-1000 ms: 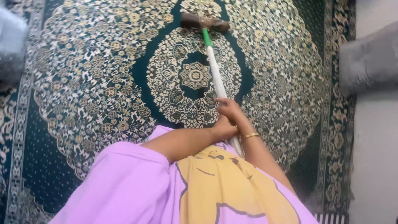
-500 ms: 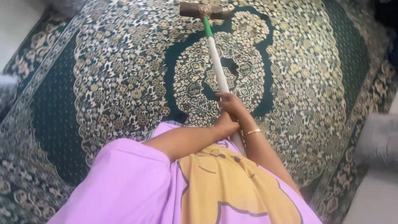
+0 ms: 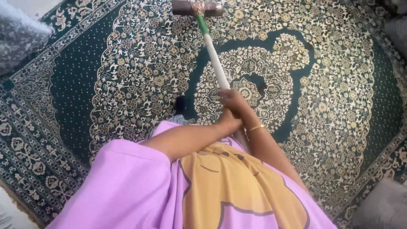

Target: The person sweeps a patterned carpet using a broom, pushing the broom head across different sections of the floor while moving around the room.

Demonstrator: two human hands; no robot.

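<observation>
We hold the broom handle (image 3: 215,63) tight with both hands, right hand (image 3: 235,103) above left hand (image 3: 229,124), brushing the carpet (image 3: 127,76); the brush head (image 3: 197,8) sits at 12 o'clock and needs pulling back.

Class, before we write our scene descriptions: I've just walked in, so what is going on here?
A person in a lilac top with a yellow print stands on a dark green and cream patterned carpet, gripping a long white and green handle with both hands. The right hand is further down the handle, with a gold bangle at the wrist; the left hand is just behind it. The brown head rests on the carpet, ahead of the person.
</observation>
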